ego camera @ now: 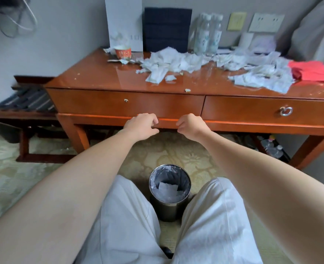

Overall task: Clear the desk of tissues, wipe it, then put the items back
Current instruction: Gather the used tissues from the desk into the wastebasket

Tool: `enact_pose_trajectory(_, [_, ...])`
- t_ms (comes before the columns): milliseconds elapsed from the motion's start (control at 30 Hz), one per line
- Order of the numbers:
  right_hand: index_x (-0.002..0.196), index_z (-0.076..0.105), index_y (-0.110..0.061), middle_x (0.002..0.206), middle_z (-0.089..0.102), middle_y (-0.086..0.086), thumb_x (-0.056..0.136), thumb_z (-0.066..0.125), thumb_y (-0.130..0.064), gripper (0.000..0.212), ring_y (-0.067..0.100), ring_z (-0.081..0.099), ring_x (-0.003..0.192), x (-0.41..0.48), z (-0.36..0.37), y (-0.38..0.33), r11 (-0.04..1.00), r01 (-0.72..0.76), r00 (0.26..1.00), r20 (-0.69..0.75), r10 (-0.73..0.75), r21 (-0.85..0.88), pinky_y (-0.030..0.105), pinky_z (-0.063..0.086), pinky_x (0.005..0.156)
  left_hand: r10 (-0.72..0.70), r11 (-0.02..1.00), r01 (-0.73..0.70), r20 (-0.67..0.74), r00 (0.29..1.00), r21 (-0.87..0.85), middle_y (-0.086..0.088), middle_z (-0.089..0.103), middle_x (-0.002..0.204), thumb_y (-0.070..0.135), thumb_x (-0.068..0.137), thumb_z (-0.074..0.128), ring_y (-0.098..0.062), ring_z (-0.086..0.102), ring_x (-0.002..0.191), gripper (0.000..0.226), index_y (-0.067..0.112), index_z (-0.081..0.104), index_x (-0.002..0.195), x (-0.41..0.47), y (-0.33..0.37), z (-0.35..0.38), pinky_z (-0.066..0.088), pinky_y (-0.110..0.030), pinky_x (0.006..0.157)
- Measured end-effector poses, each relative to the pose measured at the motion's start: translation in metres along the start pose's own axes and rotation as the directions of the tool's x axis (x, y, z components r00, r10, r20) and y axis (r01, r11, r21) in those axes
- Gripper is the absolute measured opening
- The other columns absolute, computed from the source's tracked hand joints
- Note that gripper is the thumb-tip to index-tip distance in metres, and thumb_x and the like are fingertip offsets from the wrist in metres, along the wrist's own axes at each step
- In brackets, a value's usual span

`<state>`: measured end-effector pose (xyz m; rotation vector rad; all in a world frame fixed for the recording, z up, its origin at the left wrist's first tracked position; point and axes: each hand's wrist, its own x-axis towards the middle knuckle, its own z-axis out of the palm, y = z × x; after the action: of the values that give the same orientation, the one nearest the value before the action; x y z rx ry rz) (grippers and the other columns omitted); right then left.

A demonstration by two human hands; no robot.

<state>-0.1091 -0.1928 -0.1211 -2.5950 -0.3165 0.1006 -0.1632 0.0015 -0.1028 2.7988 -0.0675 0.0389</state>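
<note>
Crumpled white tissues (168, 63) cover the middle of the glossy wooden desk (100, 77), and a second heap of tissues (262, 77) lies to the right. A folded red cloth (315, 71) rests at the desk's right end. My left hand (141, 126) and my right hand (192, 126) hover side by side in front of the left drawer, below the desktop. Both have loosely curled fingers and hold nothing. A dark bin (169, 189) with a plastic liner stands on the floor between my knees, with white tissue inside.
At the back of the desk stand a red paper cup (123, 52), a white box (124, 21), a dark folder (167, 29) and water bottles (207, 33). Small crumbs dot the desktop. A luggage rack (26, 103) sits to the left.
</note>
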Motion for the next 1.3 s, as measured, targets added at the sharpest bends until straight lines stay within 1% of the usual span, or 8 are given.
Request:
enact_pose_trajectory(167, [0.11, 0.067, -0.033, 0.112, 0.067, 0.005, 0.083, 0.049, -0.015, 0.037, 0.029, 0.064, 0.097, 0.019, -0.047, -0.02, 1.0, -0.007, 0.991, -0.136, 0.007, -0.001, 0.038, 0.055, 0.088, -0.02, 1.0, 0.021, -0.102, 0.995, 0.005, 0.007, 0.065, 0.113, 0.035, 0.094, 0.062, -0.02, 0.06, 0.106, 0.023, 0.028, 0.06, 0.115, 0.023, 0.006, -0.049, 0.05, -0.04, 0.091])
enact_pose_trajectory(367, [0.126, 0.062, -0.02, 0.119, 0.066, 0.009, 0.093, 0.055, -0.02, 0.034, 0.031, 0.063, 0.103, 0.061, -0.082, -0.023, 0.999, -0.038, 0.969, -0.243, 0.032, -0.019, 0.039, 0.055, 0.086, -0.018, 0.999, 0.025, -0.152, 0.988, 0.045, 0.005, 0.066, 0.114, 0.034, 0.095, 0.06, -0.02, 0.06, 0.105, 0.023, 0.028, 0.06, 0.117, 0.073, 0.003, -0.084, 0.047, -0.037, 0.087])
enact_pose_trajectory(600, [0.123, 0.064, -0.015, 0.114, 0.068, 0.011, 0.09, 0.067, -0.026, 0.035, 0.031, 0.065, 0.098, 0.102, -0.086, -0.019, 0.996, -0.084, 0.984, -0.163, 0.077, -0.039, 0.041, 0.056, 0.086, -0.013, 0.997, 0.023, -0.137, 0.991, 0.074, 0.0, 0.06, 0.126, 0.03, 0.095, 0.055, -0.026, 0.058, 0.114, 0.03, 0.025, 0.057, 0.125, 0.126, -0.003, -0.094, 0.049, -0.044, 0.094])
enact_pose_trajectory(767, [0.099, 0.07, -0.015, 0.101, 0.07, 0.012, 0.089, 0.067, -0.017, 0.01, 0.031, 0.065, 0.091, 0.128, -0.085, -0.018, 0.995, -0.061, 0.99, -0.131, 0.049, -0.085, 0.036, 0.055, 0.08, -0.017, 0.997, 0.026, -0.122, 0.992, 0.075, -0.001, 0.054, 0.131, 0.029, 0.095, 0.055, -0.027, 0.056, 0.115, 0.034, 0.025, 0.053, 0.129, 0.158, -0.012, -0.091, 0.048, -0.046, 0.095])
enact_pose_trajectory(867, [0.087, 0.072, -0.016, 0.098, 0.071, 0.01, 0.088, 0.066, -0.011, 0.008, 0.028, 0.065, 0.09, 0.146, -0.089, -0.025, 0.998, -0.01, 0.991, -0.13, 0.002, -0.055, 0.034, 0.054, 0.08, -0.021, 0.996, 0.03, -0.106, 0.994, 0.079, -0.003, 0.051, 0.132, 0.029, 0.094, 0.057, -0.028, 0.055, 0.115, 0.038, 0.023, 0.051, 0.131, 0.177, -0.014, -0.091, 0.049, -0.045, 0.094])
enact_pose_trajectory(1000, [0.094, 0.073, -0.015, 0.098, 0.071, 0.005, 0.088, 0.066, -0.015, 0.01, 0.023, 0.064, 0.087, 0.176, -0.094, -0.044, 0.996, 0.085, 0.989, -0.123, -0.083, 0.008, 0.031, 0.052, 0.073, 0.005, 0.998, 0.0, -0.069, 0.998, 0.064, -0.005, 0.045, 0.14, 0.027, 0.093, 0.058, -0.026, 0.05, 0.124, 0.044, 0.02, 0.048, 0.136, 0.208, -0.021, -0.092, 0.046, -0.044, 0.098])
enact_pose_trajectory(1133, [0.088, 0.071, -0.017, 0.099, 0.07, 0.003, 0.086, 0.069, -0.018, 0.003, 0.02, 0.063, 0.091, 0.196, -0.081, -0.05, 0.987, 0.162, 0.986, -0.037, -0.162, 0.002, 0.028, 0.049, 0.073, 0.061, 0.998, -0.06, -0.029, 0.998, 0.037, -0.004, 0.045, 0.144, 0.023, 0.094, 0.058, -0.023, 0.044, 0.129, 0.049, 0.018, 0.046, 0.141, 0.234, -0.028, -0.087, 0.042, -0.038, 0.102])
enact_pose_trajectory(1300, [0.09, 0.069, -0.017, 0.093, 0.067, 0.0, 0.088, 0.065, -0.012, 0.007, 0.016, 0.057, 0.079, 0.205, -0.072, -0.041, 0.984, 0.177, 0.983, -0.041, -0.177, -0.007, 0.024, 0.038, 0.063, 0.111, 0.992, -0.113, 0.039, 0.993, 0.048, 0.002, 0.052, 0.144, 0.026, 0.094, 0.057, -0.018, 0.042, 0.135, 0.047, 0.022, 0.052, 0.141, 0.243, -0.034, -0.069, 0.038, -0.037, 0.108])
